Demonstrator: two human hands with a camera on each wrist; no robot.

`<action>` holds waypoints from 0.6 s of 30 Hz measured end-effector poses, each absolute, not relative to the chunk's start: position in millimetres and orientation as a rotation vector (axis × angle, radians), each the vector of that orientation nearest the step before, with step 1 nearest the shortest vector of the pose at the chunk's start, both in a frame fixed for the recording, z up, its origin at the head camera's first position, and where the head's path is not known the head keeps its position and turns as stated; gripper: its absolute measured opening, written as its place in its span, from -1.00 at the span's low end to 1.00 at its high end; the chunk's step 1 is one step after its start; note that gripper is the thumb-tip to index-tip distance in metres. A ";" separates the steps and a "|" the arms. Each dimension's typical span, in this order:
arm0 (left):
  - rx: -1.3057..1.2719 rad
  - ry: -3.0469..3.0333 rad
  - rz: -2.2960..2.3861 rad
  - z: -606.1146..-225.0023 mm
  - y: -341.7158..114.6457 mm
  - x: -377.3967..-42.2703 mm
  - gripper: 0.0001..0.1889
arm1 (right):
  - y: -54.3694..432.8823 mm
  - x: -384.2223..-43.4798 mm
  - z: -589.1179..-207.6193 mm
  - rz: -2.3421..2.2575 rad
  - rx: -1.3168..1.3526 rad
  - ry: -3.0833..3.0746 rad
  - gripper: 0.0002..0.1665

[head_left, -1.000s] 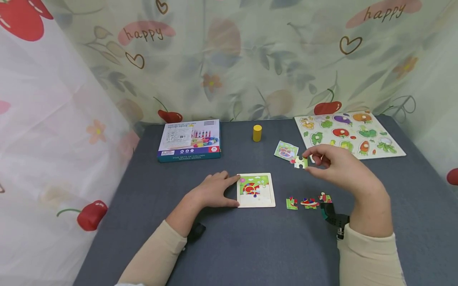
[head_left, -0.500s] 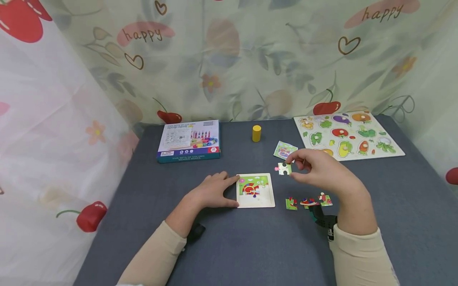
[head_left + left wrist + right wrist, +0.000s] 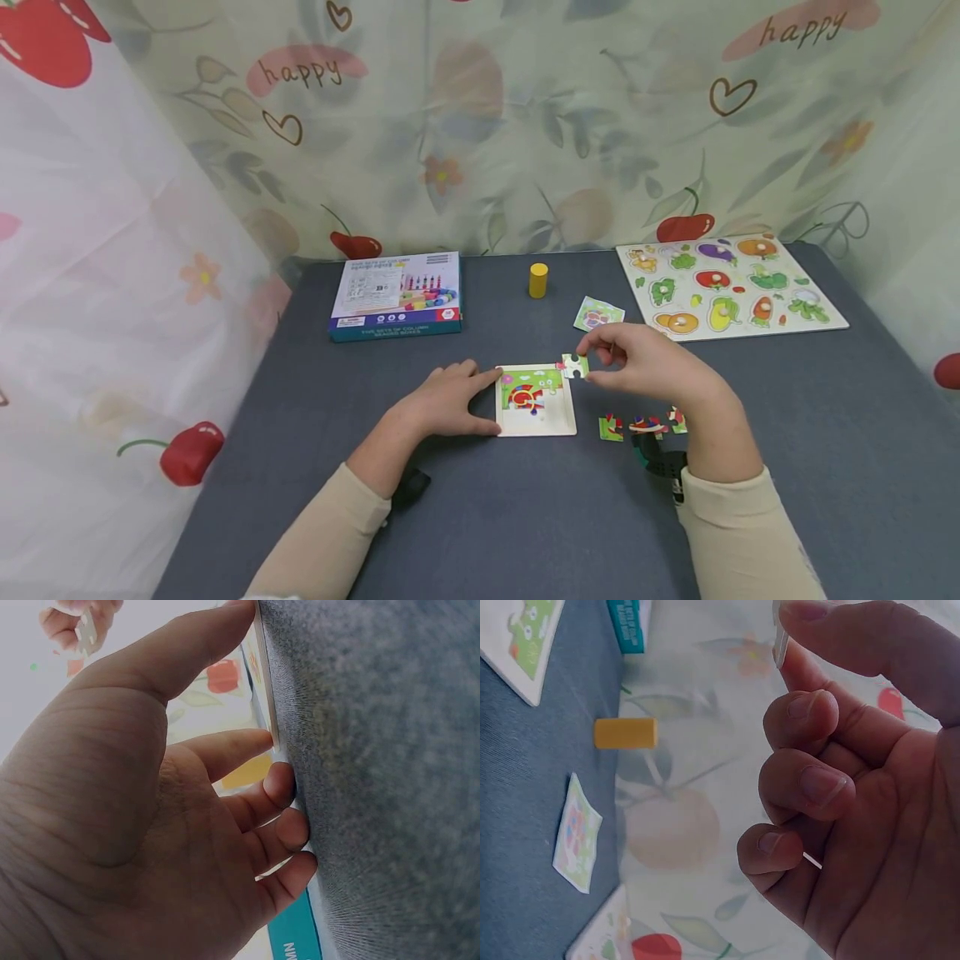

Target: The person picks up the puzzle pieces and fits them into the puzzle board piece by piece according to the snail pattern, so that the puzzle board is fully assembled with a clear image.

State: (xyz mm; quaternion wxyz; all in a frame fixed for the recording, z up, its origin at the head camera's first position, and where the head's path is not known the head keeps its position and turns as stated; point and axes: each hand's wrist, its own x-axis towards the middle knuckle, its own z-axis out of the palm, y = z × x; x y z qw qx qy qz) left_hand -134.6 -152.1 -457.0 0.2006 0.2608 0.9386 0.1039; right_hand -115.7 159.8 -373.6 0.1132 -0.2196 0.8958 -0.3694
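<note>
Curtains printed with fruit, leaves and hearts hang behind a dark grey table and at its sides. Around its middle lies a puzzle, its far part filled with a green and red picture, its near part bare. The left hand rests at the puzzle's left edge, thumb at the near corner and index finger at the far one, spread wide. The right hand pinches a piece between thumb and index finger, raised off the table, over the puzzle's far right corner as the head view sees it. Three loose pieces lie right of the puzzle. Beyond the right hand lies a card, and farther right a vegetable board. A yellow cylinder stands at the far side; left of it lies a box.
</note>
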 end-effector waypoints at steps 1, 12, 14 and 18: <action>0.730 2.622 0.290 -456.8 -151.9 -134.7 -0.01 | 158.5 -117.0 -375.7 -1.080 -0.645 2.621 -0.75; 0.734 2.619 0.294 -455.0 -152.9 -134.2 -0.01 | 144.5 -130.7 -401.6 -1.002 -0.618 2.560 -0.74; 0.738 2.617 0.299 -454.5 -152.8 -134.3 -0.02 | 142.5 -132.5 -406.1 -0.995 -0.601 2.545 -0.73; 0.737 2.615 0.301 -453.4 -152.3 -134.1 -0.01 | 139.4 -136.5 -414.8 -0.978 -0.570 2.522 -0.72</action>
